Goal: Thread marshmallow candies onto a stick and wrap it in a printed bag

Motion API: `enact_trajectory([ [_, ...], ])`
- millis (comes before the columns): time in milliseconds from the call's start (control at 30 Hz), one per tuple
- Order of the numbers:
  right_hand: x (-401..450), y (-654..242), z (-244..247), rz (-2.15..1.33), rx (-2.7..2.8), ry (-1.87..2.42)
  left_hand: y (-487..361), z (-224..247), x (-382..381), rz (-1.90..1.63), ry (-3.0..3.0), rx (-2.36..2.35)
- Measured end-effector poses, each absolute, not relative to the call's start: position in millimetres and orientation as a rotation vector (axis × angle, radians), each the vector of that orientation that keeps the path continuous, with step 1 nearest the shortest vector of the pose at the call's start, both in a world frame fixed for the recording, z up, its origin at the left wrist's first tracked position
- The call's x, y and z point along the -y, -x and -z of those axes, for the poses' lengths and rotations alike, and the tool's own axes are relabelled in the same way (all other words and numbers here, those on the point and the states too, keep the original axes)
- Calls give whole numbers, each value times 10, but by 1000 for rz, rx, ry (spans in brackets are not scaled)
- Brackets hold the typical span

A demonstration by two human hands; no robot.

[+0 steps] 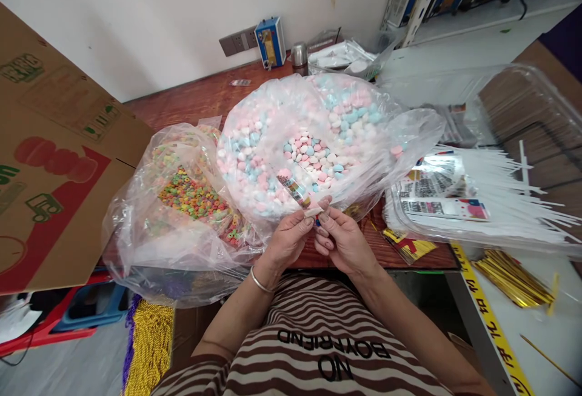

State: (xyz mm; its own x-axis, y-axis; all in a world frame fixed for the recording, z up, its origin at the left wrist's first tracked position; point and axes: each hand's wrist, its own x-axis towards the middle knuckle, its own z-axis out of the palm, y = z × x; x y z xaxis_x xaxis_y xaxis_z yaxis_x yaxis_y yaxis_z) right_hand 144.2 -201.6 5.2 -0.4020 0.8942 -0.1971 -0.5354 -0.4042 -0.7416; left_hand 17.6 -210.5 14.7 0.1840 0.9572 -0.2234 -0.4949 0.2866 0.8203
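A small printed clear packet (pixel 294 191) with something pink at its far end is held in front of my body. My left hand (pixel 291 235) pinches its near end between thumb and fingers. Close beside it, my right hand (pixel 342 237) is also closed on that end, and the fingertips of both hands nearly meet. What lies between the fingertips is partly hidden. Just beyond the packet, a large clear bag of pink, white and blue candies (pixel 309 150) lies open on the table. To the left sits a clear bag of small colourful ring-shaped candies (pixel 193 193).
White sticks (pixel 491 184) and printed packets (pixel 443 208) lie in a clear plastic tray (pixel 536 239) on the right. Gold twist ties (pixel 513 278) are below it. A cardboard box (pixel 59 141) stands left. At the back are a blue device (pixel 270 43) and a metal cup (pixel 299 55).
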Motion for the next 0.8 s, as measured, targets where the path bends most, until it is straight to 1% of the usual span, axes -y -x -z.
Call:
enact_trajectory([
  [100,2014,-1484,-31,-2210,562,597,-128,-93,2091,-1137,-678,-827],
  [200,2024,-1506,34,-2371,570,512,-119,-34,2074,-1124,-620,-826],
  [267,2035,-1502,77,-2416,641,525,-132,-7,2054,-1141,-568,-850],
  [333,2052,-1487,102,-2262,759,656,-156,7,2024,-1137,-525,-871],
  [400,2077,-1469,111,-1898,944,860,-192,8,1994,-1169,-497,-903],
  [500,2116,-1444,126,-1301,1227,1070,-265,1,1977,-1341,-478,-989],
  [533,2124,-1436,137,-1191,1279,1093,-289,-1,1982,-1388,-478,-1007],
  [567,2128,-1429,151,-1155,1299,1090,-308,-2,1992,-1398,-480,-1006],
  [633,2125,-1418,183,-1298,1231,1017,-319,1,2015,-1325,-496,-957],
  [733,2106,-1417,216,-1779,934,817,-256,18,2038,-1143,-525,-878],
  [800,2100,-1423,221,-2034,756,696,-187,38,2047,-1058,-552,-841],
])
